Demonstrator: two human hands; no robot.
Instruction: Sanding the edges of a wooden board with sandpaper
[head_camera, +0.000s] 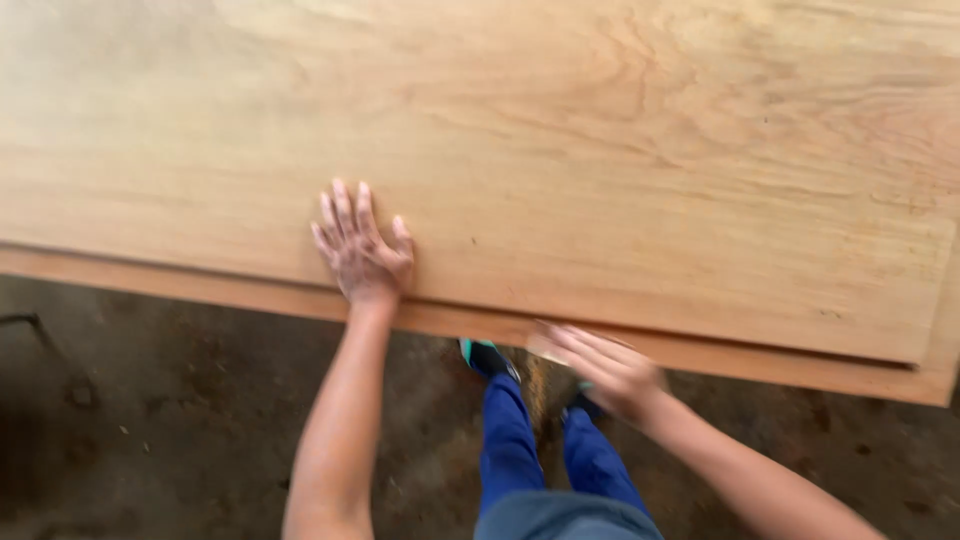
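Note:
A large pale wooden panel (600, 150) with a raised centre board fills the upper part of the head view. My left hand (358, 248) lies flat on the raised board near its front edge, fingers spread. At the lower lip of the panel (800, 368), my right hand (600, 368) is blurred by motion, its fingers stretched out along the edge. It seems to press a small pale piece, perhaps sandpaper, against the wood, but the blur hides it. Fine dust falls below that hand.
Beneath the panel is a dark dirt floor (170, 420). My legs in blue trousers (510, 440) and dark shoes with teal trim (488, 356) stand close to the panel's edge. A thin dark metal piece (30, 325) shows at far left.

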